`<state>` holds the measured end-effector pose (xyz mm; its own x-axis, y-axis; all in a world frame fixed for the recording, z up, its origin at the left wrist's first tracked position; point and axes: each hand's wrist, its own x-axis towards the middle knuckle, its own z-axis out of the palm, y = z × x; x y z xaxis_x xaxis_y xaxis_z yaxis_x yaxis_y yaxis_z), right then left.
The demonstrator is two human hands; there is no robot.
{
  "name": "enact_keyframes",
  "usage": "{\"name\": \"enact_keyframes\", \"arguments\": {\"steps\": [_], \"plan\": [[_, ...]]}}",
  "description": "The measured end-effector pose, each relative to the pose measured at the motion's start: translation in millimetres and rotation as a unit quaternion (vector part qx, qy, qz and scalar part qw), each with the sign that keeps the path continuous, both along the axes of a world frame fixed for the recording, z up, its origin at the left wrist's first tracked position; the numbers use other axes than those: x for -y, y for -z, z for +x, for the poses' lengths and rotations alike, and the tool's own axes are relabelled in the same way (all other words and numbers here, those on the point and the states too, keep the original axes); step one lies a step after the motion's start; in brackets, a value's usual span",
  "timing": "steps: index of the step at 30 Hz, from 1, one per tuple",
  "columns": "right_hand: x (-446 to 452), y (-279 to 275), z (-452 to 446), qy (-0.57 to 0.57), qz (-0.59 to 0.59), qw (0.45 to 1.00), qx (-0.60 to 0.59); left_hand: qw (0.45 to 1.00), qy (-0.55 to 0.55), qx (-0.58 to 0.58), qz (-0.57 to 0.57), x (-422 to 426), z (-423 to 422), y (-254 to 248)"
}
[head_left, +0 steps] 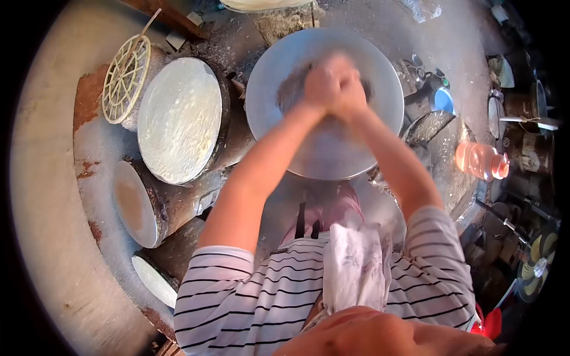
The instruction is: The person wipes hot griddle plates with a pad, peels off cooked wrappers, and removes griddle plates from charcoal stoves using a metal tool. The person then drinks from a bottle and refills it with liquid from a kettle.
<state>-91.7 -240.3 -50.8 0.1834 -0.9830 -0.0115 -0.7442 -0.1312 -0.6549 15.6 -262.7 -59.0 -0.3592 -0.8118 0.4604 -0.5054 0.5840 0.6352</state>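
Left hand (322, 89) and right hand (352, 94) together over round pan (266, 121); fingers blurred, cannot tell grip. Skin might burn if pan is hot, reach too low.

I count two hands (321, 88) (352, 92), one big metal pan (323, 161), four other round tops (178, 121) (135, 204) (154, 280) (264, 4) if you include the one cut off, one round slatted rack (126, 78), one orange jug (473, 159), one fan (539, 269) and one cloth (354, 267). Clutter (497, 234) on the right's too messy to count.
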Motion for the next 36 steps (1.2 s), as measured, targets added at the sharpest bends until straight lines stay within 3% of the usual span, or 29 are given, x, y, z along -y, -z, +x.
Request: {"name": "enact_keyframes", "arguments": {"steps": [2,4,6,8,11,12,14,16,17,19,20,21,23,24,25,30,32,33,35,36], "plan": [[54,29,4,0.083,0.043,0.991,0.096,0.992,-0.072,0.05,0.087,39,-4,-6],[29,24,-1,-0.001,-0.03,0.996,0.083,0.983,-0.115,0.049,0.135,40,-10,-7],[-59,39,-11,-0.058,-0.157,0.978,0.127,0.99,-0.084,-0.069,0.085,-63,-13,10],[-99,40,-21,-0.093,-0.162,0.97,0.154,0.996,0.002,-0.074,0.052,-112,-15,-3],[-3,29,-12,-0.111,-0.209,0.952,0.193,0.998,-0.024,-0.06,0.02,-29,-12,2],[31,27,-7,-0.09,-0.202,0.959,0.179,0.998,-0.026,-0.058,0.02,8,-8,5],[74,13,4,-0.001,-0.023,0.99,0.141,0.997,-0.006,-0.063,0.037,68,-3,11],[89,-8,3,-0.031,0.02,0.998,-0.047,0.996,0.013,-0.067,0.061,87,5,18],[78,-17,4,-0.009,0.05,0.998,-0.042,0.995,0.008,-0.071,0.071,79,6,18],[42,14,-1,0.026,-0.136,0.986,0.088,0.99,-0.05,-0.107,0.081,41,-5,33],[1,5,-7,-0.005,-0.105,0.99,0.094,0.984,-0.079,-0.134,0.091,-9,-12,18],[-34,28,-20,-0.07,-0.198,0.975,0.076,0.982,-0.079,-0.159,0.059,-46,-18,29],[-59,33,-28,-0.056,-0.117,0.983,0.128,0.992,0.024,-0.11,0.057,-70,-21,-2],[-42,23,-31,-0.057,-0.071,0.973,0.213,0.994,0.003,-0.104,0.029,-44,-24,-1],[-13,1,-29,-0.034,-0.005,0.99,0.133,0.995,-0.019,-0.098,0.014,-11,-25,6],[108,16,-18,0.05,-0.047,0.997,-0.022,0.995,0.008,-0.095,0.028,130,-27,27],[109,7,-23,-0.011,-0.028,0.998,-0.056,0.994,-0.009,-0.104,0.027,112,-32,24],[87,5,-20,0.054,-0.073,0.996,-0.025,0.994,-0.019,-0.109,0.024,107,-36,18],[15,11,-23,0.118,-0.055,0.99,0.056,0.99,0.013,-0.11,0.085,29,-37,14],[-30,41,-36,0.065,-0.121,0.988,0.076,0.976,-0.005,-0.128,0.177,-15,-40,8]]}}
